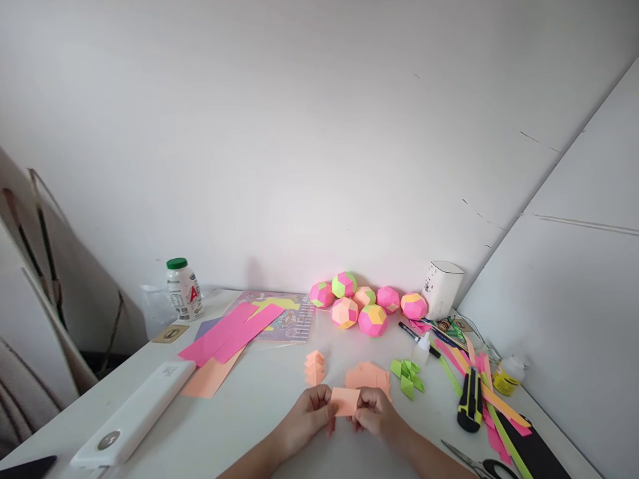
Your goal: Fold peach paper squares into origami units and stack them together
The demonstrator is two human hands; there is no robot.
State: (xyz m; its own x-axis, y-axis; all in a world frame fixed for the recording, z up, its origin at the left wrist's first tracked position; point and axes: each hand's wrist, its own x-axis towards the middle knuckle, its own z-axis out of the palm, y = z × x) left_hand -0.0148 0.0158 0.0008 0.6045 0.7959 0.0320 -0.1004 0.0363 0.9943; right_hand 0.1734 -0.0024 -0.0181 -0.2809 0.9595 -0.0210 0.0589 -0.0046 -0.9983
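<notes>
Between my two hands is a small rectangle of peach paper (pixel 345 402). My left hand (pixel 313 411) pinches its left edge, and my right hand (pixel 375 411) pinches the right edge. Just beyond my fingers lies a spread of peach paper pieces (pixel 368 376). A small stack of folded peach paper (pixel 314 368) is on the table left of that spread. Several folded green paper pieces (pixel 407 378) lie to its right.
Several colourful paper balls (pixel 373 320) sit against the wall. At right are a utility knife (pixel 470 400), scissors (pixel 482 466), paper strips (pixel 492 396) and a glue bottle (pixel 509 374). Pink strips (pixel 219 336), a long white device (pixel 134 412) and a white bottle (pixel 184 291) are at left.
</notes>
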